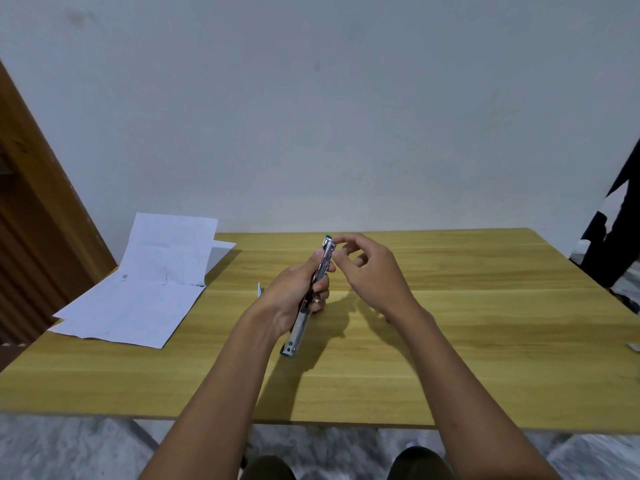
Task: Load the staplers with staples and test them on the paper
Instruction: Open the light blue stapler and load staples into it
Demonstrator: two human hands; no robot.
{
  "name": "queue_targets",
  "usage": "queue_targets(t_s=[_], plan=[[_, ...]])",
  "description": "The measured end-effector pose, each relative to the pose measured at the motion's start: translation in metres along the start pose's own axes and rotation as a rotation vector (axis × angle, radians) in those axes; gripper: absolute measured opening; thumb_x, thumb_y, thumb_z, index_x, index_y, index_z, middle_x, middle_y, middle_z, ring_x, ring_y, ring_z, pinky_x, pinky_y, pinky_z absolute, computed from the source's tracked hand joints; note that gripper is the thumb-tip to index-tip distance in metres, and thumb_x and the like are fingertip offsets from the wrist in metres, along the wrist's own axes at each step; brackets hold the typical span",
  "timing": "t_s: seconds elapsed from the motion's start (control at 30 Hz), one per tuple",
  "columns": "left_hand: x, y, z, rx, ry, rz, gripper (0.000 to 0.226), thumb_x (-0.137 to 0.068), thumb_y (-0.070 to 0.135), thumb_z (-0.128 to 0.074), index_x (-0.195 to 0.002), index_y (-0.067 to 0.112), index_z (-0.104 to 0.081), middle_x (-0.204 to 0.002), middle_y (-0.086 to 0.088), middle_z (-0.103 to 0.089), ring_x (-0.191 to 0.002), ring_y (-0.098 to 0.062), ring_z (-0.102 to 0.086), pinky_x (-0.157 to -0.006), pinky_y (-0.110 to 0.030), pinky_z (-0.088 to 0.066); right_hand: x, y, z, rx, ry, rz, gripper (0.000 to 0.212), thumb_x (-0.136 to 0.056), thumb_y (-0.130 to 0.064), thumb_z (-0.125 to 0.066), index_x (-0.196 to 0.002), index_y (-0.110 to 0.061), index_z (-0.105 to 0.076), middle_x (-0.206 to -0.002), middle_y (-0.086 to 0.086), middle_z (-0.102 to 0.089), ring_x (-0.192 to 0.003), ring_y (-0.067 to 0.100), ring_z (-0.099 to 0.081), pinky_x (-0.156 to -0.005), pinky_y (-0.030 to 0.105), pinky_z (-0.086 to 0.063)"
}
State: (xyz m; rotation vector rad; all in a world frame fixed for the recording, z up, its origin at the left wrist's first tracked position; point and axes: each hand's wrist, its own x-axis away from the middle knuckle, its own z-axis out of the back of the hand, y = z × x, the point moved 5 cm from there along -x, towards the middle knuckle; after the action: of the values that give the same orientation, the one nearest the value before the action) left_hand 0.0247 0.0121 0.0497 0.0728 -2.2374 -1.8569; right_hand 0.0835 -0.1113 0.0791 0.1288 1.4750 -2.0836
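left hand (291,299) grips opened stapler (326,259); right hand (374,271) touches its tip

even soft light, shadows of the hands (372,271) fall rightward on the table (485,306), wide-angle bending at edges

Mid part of stapler (326,256) hidden under left hand (291,296), which grips it; only the 2 ends show. Right hand (370,271) fingertips at its far end: too small to tell if they pinch anything. Blue bit (259,289) behind left hand, mostly covered, can't ID. Grey thing (633,346) cut off by right edge. Print on paper (138,299) too faint to read.
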Motion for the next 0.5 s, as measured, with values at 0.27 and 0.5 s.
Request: queue_targets(t_s=[0.27, 0.5], plan=[[0.001, -0.003, -0.008, 0.067, -0.099, 0.006, 0.038, -0.101, 0.047, -0.043, -0.087, 0.013, -0.055, -0.054, 0.002, -0.03, -0.046, -0.011, -0.032, -0.041, -0.021, -0.027, -0.001, -0.009, 0.011, 0.015, -0.009, 0.041, 0.007, -0.088, -0.026, -0.066, -0.095, -0.029, -0.066, -0.077, -0.024, -0.063, -0.053, 0.012, -0.046, -0.058, 0.031, -0.046], [0.003, -0.003, -0.015, 0.152, -0.151, 0.01, 0.038, -0.102, 0.046, -0.042, -0.084, 0.015, -0.055, -0.051, 0.004, -0.028, -0.043, -0.009, -0.032, -0.039, -0.019, -0.026, 0.006, -0.016, 0.012, -0.142, -0.018, 0.005, 0.013, -0.089, -0.015, -0.066, -0.101, -0.02, -0.067, -0.08, -0.012, -0.063, -0.05, 0.003, -0.055, -0.067, 0.041, -0.054]])
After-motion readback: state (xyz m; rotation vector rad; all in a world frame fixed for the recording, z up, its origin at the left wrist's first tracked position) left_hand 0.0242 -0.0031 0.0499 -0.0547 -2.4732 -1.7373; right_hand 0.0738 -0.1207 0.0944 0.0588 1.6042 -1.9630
